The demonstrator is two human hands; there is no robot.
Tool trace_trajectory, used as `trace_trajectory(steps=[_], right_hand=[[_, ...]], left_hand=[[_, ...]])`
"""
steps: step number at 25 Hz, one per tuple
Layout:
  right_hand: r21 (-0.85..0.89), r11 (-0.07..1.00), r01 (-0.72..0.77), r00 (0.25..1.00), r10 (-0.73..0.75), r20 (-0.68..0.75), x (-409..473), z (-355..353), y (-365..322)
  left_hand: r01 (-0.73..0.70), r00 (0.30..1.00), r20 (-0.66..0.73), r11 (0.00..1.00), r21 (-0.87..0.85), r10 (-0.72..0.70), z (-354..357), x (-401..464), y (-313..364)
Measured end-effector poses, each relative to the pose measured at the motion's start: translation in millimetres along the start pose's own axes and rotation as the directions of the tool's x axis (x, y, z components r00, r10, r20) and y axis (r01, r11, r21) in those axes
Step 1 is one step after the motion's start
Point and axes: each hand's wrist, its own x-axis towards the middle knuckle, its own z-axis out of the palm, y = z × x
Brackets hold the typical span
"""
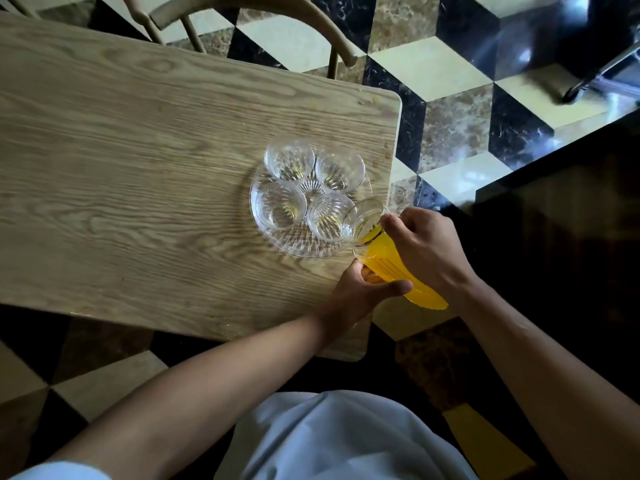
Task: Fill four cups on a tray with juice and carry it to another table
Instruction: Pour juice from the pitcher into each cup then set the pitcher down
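Note:
A round clear glass tray (277,242) lies near the right end of the wooden table (121,168). Four clear ribbed cups stand on it: back left (289,162), back right (339,169), front left (280,206) and front right (327,216). Each shows only a faint yellow trace at the bottom. A glass jug of orange juice (388,261) is tilted, its mouth over the front right cup. My right hand (426,247) grips the jug's upper part. My left hand (363,292) holds it from below.
A wooden chair (263,15) stands behind the table. The table's right edge (398,140) lies close to the tray. A dark table or counter (571,209) sits to the right across a strip of checkered marble floor. A dark chair base (588,77) is at far right.

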Motion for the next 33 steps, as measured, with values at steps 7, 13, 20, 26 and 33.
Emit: trace_trajectory(steps=[7, 13, 20, 26, 33], right_hand=[[-0.061, 0.998, -0.007, 1.000, 0.009, 0.026, 6.6, -1.7, -3.7], [-0.142, 0.990, 0.009, 0.999, -0.004, 0.041, 13.9, -1.2, -9.1], [-0.218, 0.975, 0.042, 0.998, -0.029, 0.062, 19.6, -2.1, -11.7], [-0.304, 0.951, 0.064, 0.997, -0.046, 0.068, 22.2, -0.4, -11.3], [-0.344, 0.934, 0.096, 0.994, -0.072, 0.083, 24.6, -1.3, -14.0]], left_hand=[[0.080, 0.994, -0.078, 0.997, 0.006, -0.079, 17.1, 1.7, 10.3], [0.103, 0.981, -0.160, 0.994, -0.038, -0.108, 27.3, 4.5, 14.1], [0.068, 0.990, -0.114, 0.992, -0.110, -0.081, 31.4, 7.7, 12.9], [0.098, 0.986, -0.119, 0.986, -0.132, -0.114, 33.8, 14.0, 5.7], [0.088, 0.988, -0.109, 0.976, -0.199, -0.111, 40.2, 15.2, 6.2]])
